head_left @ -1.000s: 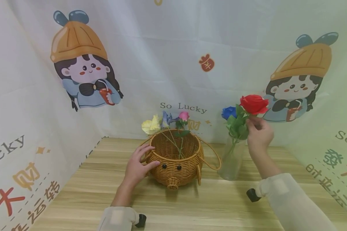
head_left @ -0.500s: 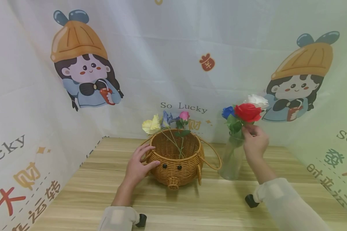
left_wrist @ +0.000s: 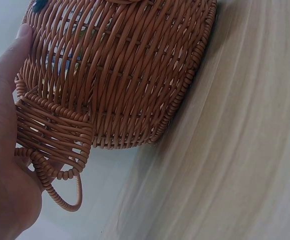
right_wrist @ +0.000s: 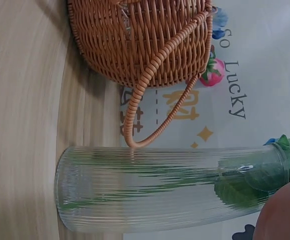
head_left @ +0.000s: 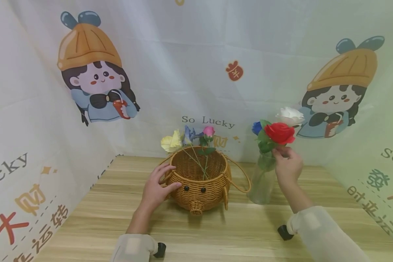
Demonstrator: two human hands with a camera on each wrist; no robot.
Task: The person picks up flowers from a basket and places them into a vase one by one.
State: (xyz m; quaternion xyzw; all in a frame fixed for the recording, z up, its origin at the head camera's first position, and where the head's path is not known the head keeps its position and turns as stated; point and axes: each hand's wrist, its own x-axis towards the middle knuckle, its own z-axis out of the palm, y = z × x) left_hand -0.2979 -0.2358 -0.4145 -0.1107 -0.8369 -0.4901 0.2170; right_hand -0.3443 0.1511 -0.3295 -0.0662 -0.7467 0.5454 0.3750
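Note:
My left hand [head_left: 155, 187] holds the left side of a brown wicker basket [head_left: 213, 194] with an animal face, its thumb near one black eye. In the left wrist view that hand lies along the woven ear [left_wrist: 52, 130]. To the basket's right, my right hand [head_left: 289, 165] pinches a red rose [head_left: 280, 133] just below its bloom, at the mouth of a clear ribbed glass vase [head_left: 258, 189]. Green stems [right_wrist: 159, 172] run down inside the vase. A white rose [head_left: 290, 115] and a blue rose [head_left: 257, 128] stand beside the red one.
Yellow [head_left: 171, 141], purple-blue [head_left: 189, 134] and pink [head_left: 208, 131] flowers lean out of the basket's back. The basket's looped handle [head_left: 245, 178] reaches close to the vase. A printed cloth [head_left: 170, 80] encloses the wooden table [head_left: 196, 240] at the back and sides.
My right hand has lowered the red rose and shifted it slightly left, its leaves now in the vase mouth. The white rose behind it has come into view. My left hand stays on the basket.

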